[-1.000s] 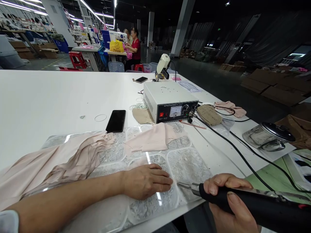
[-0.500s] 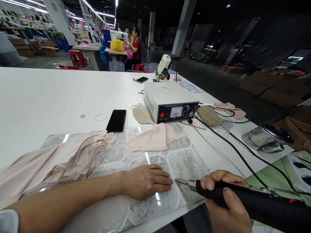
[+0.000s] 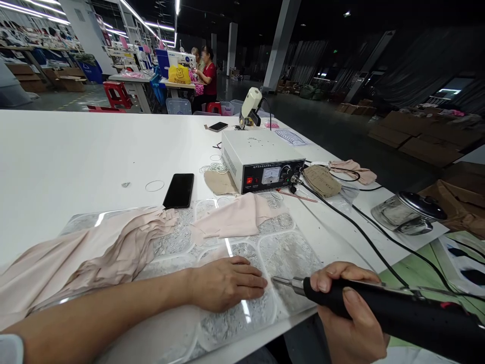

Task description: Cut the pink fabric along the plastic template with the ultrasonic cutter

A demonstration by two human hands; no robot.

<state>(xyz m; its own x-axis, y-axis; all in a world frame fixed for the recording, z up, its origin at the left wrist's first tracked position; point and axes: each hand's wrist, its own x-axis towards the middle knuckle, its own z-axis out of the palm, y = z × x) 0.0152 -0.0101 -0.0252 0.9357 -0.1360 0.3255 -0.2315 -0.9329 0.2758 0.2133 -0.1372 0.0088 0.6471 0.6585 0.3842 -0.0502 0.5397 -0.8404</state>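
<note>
My left hand [image 3: 229,284] lies palm down and flat on the patterned clear mat [image 3: 291,253], fingers pointing right. In my right hand [image 3: 350,308] is a black handheld tool [image 3: 401,313], its metal tip resting just beside my left fingertips. Beyond my left hand a small piece of pale pink fabric [image 3: 231,220] lies folded on the mat. A larger pile of the same pink fabric [image 3: 102,247] spreads over the mat's left side, partly behind my left forearm.
A white control box [image 3: 261,154] with a cable stands mid-table. Around it are a black phone [image 3: 179,190], cardboard pieces [image 3: 322,181] and a lidded glass pot [image 3: 409,212]. Farther back, a person in red [image 3: 208,76] sits at a sewing machine.
The whole view has shifted slightly, so things appear a little farther left. Both hands keep nearly the same pose, and the tool is still in my right hand.
</note>
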